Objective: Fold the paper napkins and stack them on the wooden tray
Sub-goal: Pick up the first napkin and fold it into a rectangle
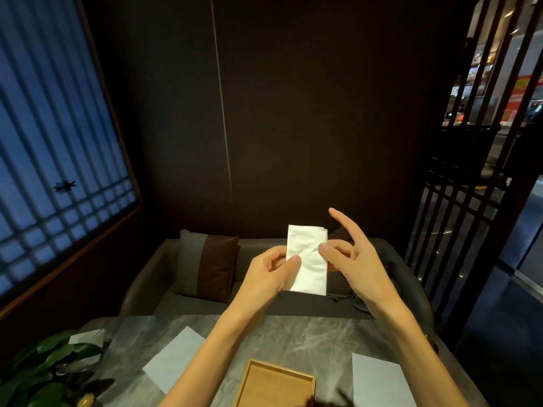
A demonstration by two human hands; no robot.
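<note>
A white paper napkin point(308, 259), folded into a narrow upright rectangle, is held in the air above the table's far edge. My left hand point(269, 273) pinches its left edge between thumb and fingers. My right hand point(351, 257) grips its right edge with the thumb in front, index finger stretched up and away. Below, at the bottom edge of the view, lies the wooden tray point(276, 383) with nothing visible in it. A flat unfolded napkin point(173, 362) lies left of the tray and another flat napkin point(382, 383) lies to its right.
The table point(293, 333) has a grey marble top. A green plant point(50, 365) and a small white card point(85, 337) stand at its left corner. Behind the table is a grey sofa point(152, 271) with a grey-and-brown cushion point(208, 265). A dark lattice screen point(458, 230) stands at right.
</note>
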